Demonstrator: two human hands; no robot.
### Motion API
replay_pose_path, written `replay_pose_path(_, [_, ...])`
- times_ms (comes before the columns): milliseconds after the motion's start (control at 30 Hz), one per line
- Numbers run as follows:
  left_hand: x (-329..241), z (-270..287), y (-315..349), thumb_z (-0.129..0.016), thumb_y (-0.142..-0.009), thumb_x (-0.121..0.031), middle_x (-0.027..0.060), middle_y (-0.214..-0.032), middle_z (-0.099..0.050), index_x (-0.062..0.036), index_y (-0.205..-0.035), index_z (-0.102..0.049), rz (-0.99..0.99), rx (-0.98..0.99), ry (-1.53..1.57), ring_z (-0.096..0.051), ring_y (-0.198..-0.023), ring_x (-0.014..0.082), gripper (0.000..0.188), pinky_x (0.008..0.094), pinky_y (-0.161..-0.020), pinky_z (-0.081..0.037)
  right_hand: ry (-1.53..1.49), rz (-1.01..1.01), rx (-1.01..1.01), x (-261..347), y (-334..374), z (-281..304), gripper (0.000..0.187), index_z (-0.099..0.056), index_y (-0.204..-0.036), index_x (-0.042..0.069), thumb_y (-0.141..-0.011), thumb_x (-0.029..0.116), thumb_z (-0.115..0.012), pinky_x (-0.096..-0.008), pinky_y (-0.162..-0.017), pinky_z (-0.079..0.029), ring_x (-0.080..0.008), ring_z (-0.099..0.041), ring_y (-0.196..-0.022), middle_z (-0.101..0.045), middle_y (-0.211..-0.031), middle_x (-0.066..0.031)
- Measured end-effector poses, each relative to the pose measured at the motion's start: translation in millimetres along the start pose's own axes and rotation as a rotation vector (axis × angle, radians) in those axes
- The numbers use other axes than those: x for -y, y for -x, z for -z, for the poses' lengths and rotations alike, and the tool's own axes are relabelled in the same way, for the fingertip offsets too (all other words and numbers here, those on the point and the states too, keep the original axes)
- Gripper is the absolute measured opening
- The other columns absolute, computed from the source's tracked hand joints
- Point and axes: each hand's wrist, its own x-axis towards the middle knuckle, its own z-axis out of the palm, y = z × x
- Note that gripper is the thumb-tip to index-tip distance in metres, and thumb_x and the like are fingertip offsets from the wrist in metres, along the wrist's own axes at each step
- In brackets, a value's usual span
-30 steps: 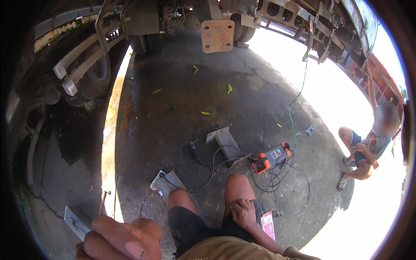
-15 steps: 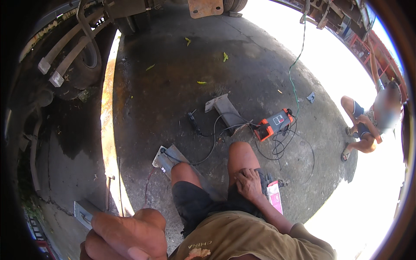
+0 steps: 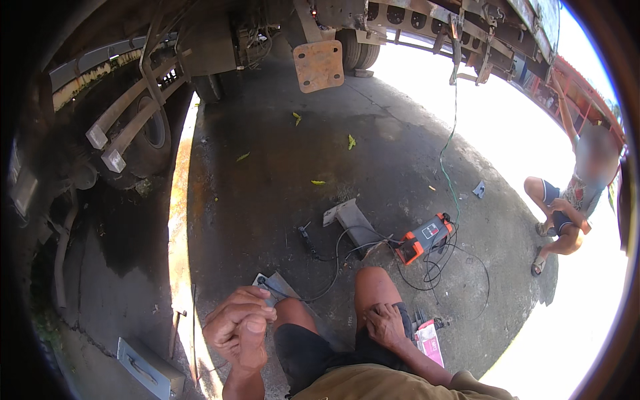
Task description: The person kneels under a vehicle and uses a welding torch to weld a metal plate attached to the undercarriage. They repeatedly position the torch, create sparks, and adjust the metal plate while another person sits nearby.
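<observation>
My left hand is raised in front of my left thigh, its fingers curled toward the thumb. Whatever it may hold is hidden. On my right thigh rests my right hand, palm down, fingers loosely apart and holding nothing. Beyond my knees stands an orange and grey welding machine with black cables. Left of it lies a steel channel piece, and further left a dark electrode holder. A cable end meets a metal plate by my left knee. A pink and white packet lies beside my right thigh.
A truck's underside with a rusty holed plate spans the top. A green cord hangs from it to the welding machine. Another person crouches at right. At lower left are a grey box-like piece with a handle and a hammer-like tool.
My left hand has moved away from close to the camera, forward and right, above my left thigh. The view has tilted up, showing more truck. My right hand stays on my thigh.
</observation>
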Motion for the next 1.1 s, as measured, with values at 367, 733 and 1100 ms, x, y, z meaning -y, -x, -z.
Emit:
replay_pose_path(367, [122.2,35.5,167.9,-0.076,-0.097,-0.02,0.0139,-0.082,-0.075,0.006,-0.097,-0.077,0.886,0.421,-0.585,-0.071,-0.075,0.0213,0.027,0.0366,-0.074,-0.055,-0.53,-0.614,-0.266,-33.5,-16.9,17.0,0.023,-0.077,-0.114,0.002,-0.101,0.018,-0.067,-0.0368,-0.082,-0.054,-0.0273,-0.072,-0.093,-0.073,-0.099,-0.0164])
replay_pose_path(733, [169.5,40.6,239.3,-0.076,-0.093,-0.028,0.0183,-0.14,-0.059,-0.002,-0.134,-0.064,0.323,0.774,-0.995,-0.052,-0.129,0.0421,0.051,0.0566,-0.111,-0.039,-0.232,-0.445,-0.371,-151.6,-108.2,-60.2,0.022,-0.079,-0.106,0.001,-0.093,0.011,-0.065,-0.0467,-0.089,-0.054,-0.0383,-0.071,-0.097,-0.073,-0.1,-0.0215])
replay_pose_path(1100, [177.8,40.4,238.0,-0.078,-0.09,-0.024,0.0162,-0.138,-0.061,-0.0018,-0.128,-0.069,0.437,0.778,-0.995,-0.054,-0.128,0.0394,0.045,0.0544,-0.111,-0.041,-0.013,-0.685,0.541,-199.1,-255.4,-115.3,0.06,-0.066,-0.14,0.009,-0.088,0.036,-0.071,-0.0743,-0.116,-0.022,-0.0402,-0.053,-0.138,-0.061,-0.149,-0.0159])
